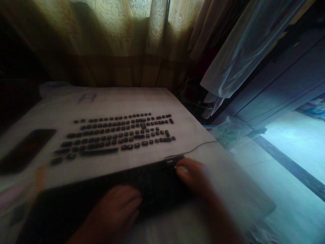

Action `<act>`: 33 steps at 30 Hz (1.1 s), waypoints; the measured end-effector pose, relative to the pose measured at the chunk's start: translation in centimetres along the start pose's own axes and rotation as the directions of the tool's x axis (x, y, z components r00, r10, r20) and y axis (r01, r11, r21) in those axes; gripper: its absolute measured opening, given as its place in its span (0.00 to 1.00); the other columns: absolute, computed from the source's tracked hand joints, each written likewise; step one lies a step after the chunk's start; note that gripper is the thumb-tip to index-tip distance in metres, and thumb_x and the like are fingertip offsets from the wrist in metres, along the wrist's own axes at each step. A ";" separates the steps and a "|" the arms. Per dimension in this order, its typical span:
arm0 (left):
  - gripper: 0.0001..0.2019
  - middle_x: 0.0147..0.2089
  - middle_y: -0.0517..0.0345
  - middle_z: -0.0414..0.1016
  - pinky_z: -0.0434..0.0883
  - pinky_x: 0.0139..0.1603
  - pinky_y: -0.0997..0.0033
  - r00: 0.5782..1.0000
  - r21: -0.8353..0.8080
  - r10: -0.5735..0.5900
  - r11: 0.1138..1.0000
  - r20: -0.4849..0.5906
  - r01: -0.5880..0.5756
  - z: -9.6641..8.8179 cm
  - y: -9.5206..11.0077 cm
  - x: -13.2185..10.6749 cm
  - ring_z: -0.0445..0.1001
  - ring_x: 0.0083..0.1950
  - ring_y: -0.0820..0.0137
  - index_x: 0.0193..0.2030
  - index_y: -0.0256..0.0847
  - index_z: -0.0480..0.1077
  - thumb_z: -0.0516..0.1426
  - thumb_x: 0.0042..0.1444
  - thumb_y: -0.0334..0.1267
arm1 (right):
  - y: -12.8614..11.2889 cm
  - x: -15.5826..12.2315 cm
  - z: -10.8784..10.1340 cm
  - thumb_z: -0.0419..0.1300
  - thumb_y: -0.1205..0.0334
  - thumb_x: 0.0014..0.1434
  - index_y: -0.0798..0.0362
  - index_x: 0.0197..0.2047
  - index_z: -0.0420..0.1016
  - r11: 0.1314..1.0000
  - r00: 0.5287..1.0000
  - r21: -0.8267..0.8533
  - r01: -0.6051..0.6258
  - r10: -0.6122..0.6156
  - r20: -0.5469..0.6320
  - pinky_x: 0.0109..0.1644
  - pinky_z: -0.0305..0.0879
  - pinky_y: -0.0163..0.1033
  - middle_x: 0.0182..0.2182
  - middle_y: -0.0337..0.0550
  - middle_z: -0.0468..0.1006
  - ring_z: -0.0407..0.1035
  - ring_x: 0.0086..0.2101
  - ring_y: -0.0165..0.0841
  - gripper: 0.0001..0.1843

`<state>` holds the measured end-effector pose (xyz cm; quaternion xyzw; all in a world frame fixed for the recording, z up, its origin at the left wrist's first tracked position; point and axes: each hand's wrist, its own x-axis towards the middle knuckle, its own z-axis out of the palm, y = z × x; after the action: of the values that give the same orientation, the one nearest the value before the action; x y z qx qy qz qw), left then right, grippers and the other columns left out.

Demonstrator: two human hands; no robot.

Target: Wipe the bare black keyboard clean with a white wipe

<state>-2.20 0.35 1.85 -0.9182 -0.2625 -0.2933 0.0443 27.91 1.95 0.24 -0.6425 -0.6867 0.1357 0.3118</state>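
Observation:
A long black keyboard base, with its keycaps off, lies aslant across the near part of the table. My left hand rests over its near edge, fingers bent together around the edge; the thumb is hidden. At the base's far right corner is my right hand, its fingers closed in a pinch. A small pale thing shows at those fingers, too blurred to name. Loose black keycaps lie in rows behind the base, laid out in keyboard order, with the long space bar in the nearest row.
A dark phone-like slab lies at the left of the white-covered table. A thin cable runs from the base over the right edge. Curtains hang behind; a clear plastic bag sits to the right, above the tiled floor.

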 end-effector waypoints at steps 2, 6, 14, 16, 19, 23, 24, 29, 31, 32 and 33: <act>0.13 0.39 0.61 0.84 0.79 0.43 0.74 1.000 0.008 0.005 1.000 0.026 -0.005 -0.1 0.0 0.1 0.81 0.41 0.73 0.43 0.43 0.76 0.50 0.63 0.29 | 0.2 0.1 -0.3 0.59 0.62 0.52 0.48 0.30 0.80 0.995 0.998 0.092 -0.047 0.052 -0.046 0.38 0.73 0.40 0.29 0.42 0.84 0.79 0.31 0.38 0.08; 0.13 0.39 0.62 0.84 0.78 0.43 0.75 1.000 0.015 0.009 1.000 -0.015 -0.009 -0.1 0.0 0.3 0.82 0.40 0.74 0.43 0.44 0.76 0.50 0.63 0.29 | 1.0 0.3 -1.3 0.59 0.56 0.52 0.49 0.28 0.80 0.967 0.965 0.197 -0.162 0.197 -0.172 0.33 0.73 0.39 0.25 0.42 0.83 0.78 0.28 0.38 0.09; 0.12 0.41 0.63 0.84 0.78 0.45 0.76 1.000 -0.003 0.009 1.000 0.018 -0.009 -0.1 -0.3 -0.2 0.82 0.42 0.74 0.44 0.45 0.76 0.51 0.63 0.31 | 1.5 0.1 -1.4 0.59 0.59 0.50 0.48 0.28 0.80 0.976 0.980 0.141 -0.166 0.179 -0.086 0.34 0.73 0.40 0.26 0.42 0.84 0.78 0.28 0.39 0.08; 0.12 0.42 0.62 0.84 0.78 0.46 0.76 1.000 -0.011 0.003 1.000 0.031 -0.003 0.0 -0.5 -0.5 0.82 0.43 0.74 0.46 0.45 0.76 0.52 0.63 0.31 | 1.4 0.1 -1.3 0.59 0.60 0.50 0.48 0.28 0.81 0.982 0.987 0.123 -0.145 0.153 -0.058 0.35 0.73 0.40 0.27 0.42 0.84 0.79 0.30 0.39 0.08; 0.12 0.44 0.61 0.84 0.78 0.47 0.75 0.998 -0.016 0.015 1.000 0.058 -0.014 0.3 -0.7 -1.1 0.81 0.45 0.72 0.48 0.46 0.76 0.53 0.63 0.32 | 1.4 0.1 -1.2 0.60 0.62 0.50 0.48 0.29 0.80 0.990 0.993 0.090 -0.110 0.114 -0.036 0.37 0.73 0.40 0.28 0.42 0.84 0.79 0.31 0.39 0.06; 0.13 0.43 0.60 0.84 0.78 0.47 0.74 1.000 -0.038 -0.010 0.999 0.015 0.011 0.8 -0.7 -1.4 0.81 0.44 0.72 0.47 0.45 0.76 0.52 0.63 0.32 | 1.4 0.1 -1.1 0.60 0.64 0.51 0.48 0.29 0.80 0.995 0.995 0.040 -0.088 0.090 -0.037 0.38 0.73 0.41 0.28 0.42 0.84 0.79 0.31 0.39 0.06; 0.13 0.43 0.61 0.84 0.78 0.46 0.73 1.000 -0.045 -0.020 0.999 -0.003 0.019 0.8 -0.7 -1.3 0.81 0.44 0.72 0.46 0.45 0.76 0.51 0.64 0.32 | 1.4 0.0 -1.0 0.60 0.64 0.51 0.49 0.30 0.80 0.996 0.996 0.027 -0.083 0.084 -0.038 0.38 0.73 0.41 0.28 0.42 0.84 0.79 0.31 0.39 0.07; 0.12 0.42 0.62 0.84 0.78 0.44 0.76 1.000 -0.041 -0.001 0.999 0.026 0.002 0.2 -0.4 -0.5 0.82 0.42 0.73 0.46 0.45 0.76 0.53 0.63 0.31 | 1.2 -0.1 -0.8 0.59 0.66 0.52 0.48 0.31 0.80 0.998 0.999 -0.053 -0.041 0.040 -0.027 0.39 0.72 0.39 0.29 0.41 0.83 0.79 0.32 0.37 0.07; 0.12 0.42 0.63 0.84 0.78 0.45 0.76 0.999 -0.045 -0.012 0.999 0.040 0.014 0.0 -0.4 -0.3 0.82 0.42 0.73 0.46 0.45 0.76 0.53 0.63 0.30 | 1.1 -0.1 -0.8 0.59 0.66 0.53 0.48 0.31 0.80 0.996 0.999 -0.088 -0.018 0.015 -0.030 0.38 0.72 0.39 0.29 0.41 0.83 0.78 0.32 0.37 0.08; 0.12 0.42 0.63 0.84 0.78 0.45 0.75 0.999 -0.047 -0.018 0.999 0.043 0.020 -0.1 -0.3 -0.2 0.82 0.43 0.74 0.46 0.46 0.76 0.53 0.63 0.30 | 1.1 -0.1 -0.8 0.59 0.66 0.53 0.48 0.31 0.80 0.995 0.999 -0.102 -0.007 0.004 -0.034 0.38 0.72 0.39 0.29 0.41 0.83 0.78 0.31 0.37 0.08; 0.13 0.42 0.63 0.84 0.78 0.45 0.75 0.999 -0.046 -0.022 0.999 0.046 0.024 -0.1 -0.3 -0.2 0.82 0.42 0.74 0.45 0.46 0.76 0.52 0.62 0.29 | 1.1 -0.1 -0.8 0.59 0.66 0.53 0.48 0.31 0.81 0.994 0.999 -0.114 0.001 -0.005 -0.037 0.38 0.72 0.38 0.29 0.41 0.83 0.78 0.31 0.36 0.08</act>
<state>-2.55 0.52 1.83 -0.9223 -0.2672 -0.2790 0.0135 29.24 1.78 0.17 -0.6607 -0.6883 0.0840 0.2876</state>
